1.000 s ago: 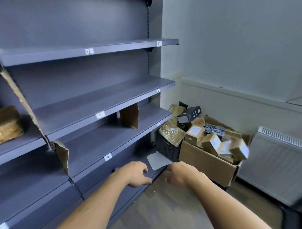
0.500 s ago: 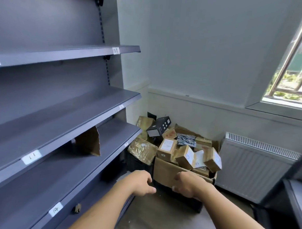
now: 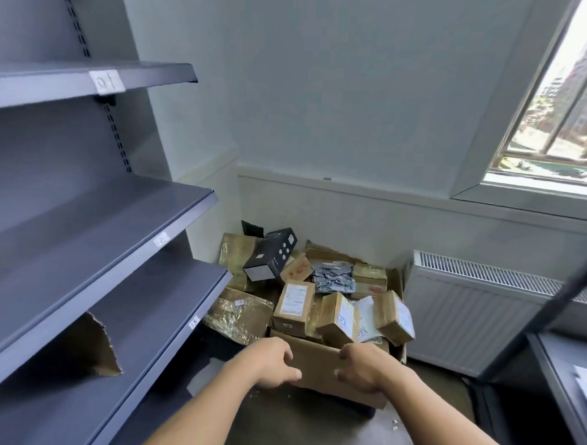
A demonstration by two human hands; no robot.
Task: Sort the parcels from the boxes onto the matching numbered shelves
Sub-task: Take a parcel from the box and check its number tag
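A large cardboard box (image 3: pixel 317 366) on the floor in the corner overflows with parcels: several small brown boxes with white labels (image 3: pixel 294 307), a black box (image 3: pixel 271 255), a foil-wrapped packet (image 3: pixel 239 315) and a grey crumpled bag (image 3: pixel 333 282). My left hand (image 3: pixel 270 363) and my right hand (image 3: pixel 363 368) hover just in front of the box's near wall, fingers loosely curled, holding nothing. Grey shelves (image 3: pixel 95 228) with small white number tags, one reading 01 (image 3: pixel 106 81), stand to the left.
A torn cardboard divider (image 3: pixel 95 345) stands on a lower shelf. A white radiator (image 3: pixel 482 312) sits under the window at right. A dark table edge (image 3: pixel 559 381) is at the far right. Floor lies between me and the box.
The view has swung right and closer to the parcel box. Both hands have advanced toward its front wall, still holding nothing.
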